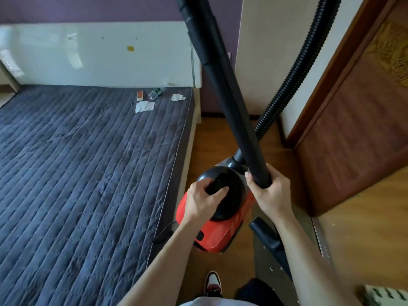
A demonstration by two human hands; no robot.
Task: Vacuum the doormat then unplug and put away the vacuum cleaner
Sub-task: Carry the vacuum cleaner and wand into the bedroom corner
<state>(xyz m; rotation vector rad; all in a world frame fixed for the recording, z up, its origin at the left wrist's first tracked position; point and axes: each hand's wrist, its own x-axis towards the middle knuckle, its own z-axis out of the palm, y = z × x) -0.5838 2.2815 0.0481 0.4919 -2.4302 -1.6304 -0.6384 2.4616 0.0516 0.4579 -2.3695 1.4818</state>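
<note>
A red and black canister vacuum cleaner (220, 230) sits on the wooden floor between the bed and the door. My left hand (203, 200) grips the black carry handle on top of it. My right hand (270, 191) grips the lower end of the black wand (223, 89), which slants up and out of the top of the view. The ribbed black hose (293, 71) runs up from the canister's front. A black floor nozzle (265, 235) lies by my right forearm on a greyish doormat (262, 261). A thin black cord (163, 234) trails at the bed's edge.
A bed with a blue-grey quilted cover (88, 168) fills the left, with paper scraps and a bottle (154, 93) near its white headboard. A brown wooden door (353, 129) stands open at right. My shoe (213, 283) is on the floor below. A white radiator (384, 297) is at bottom right.
</note>
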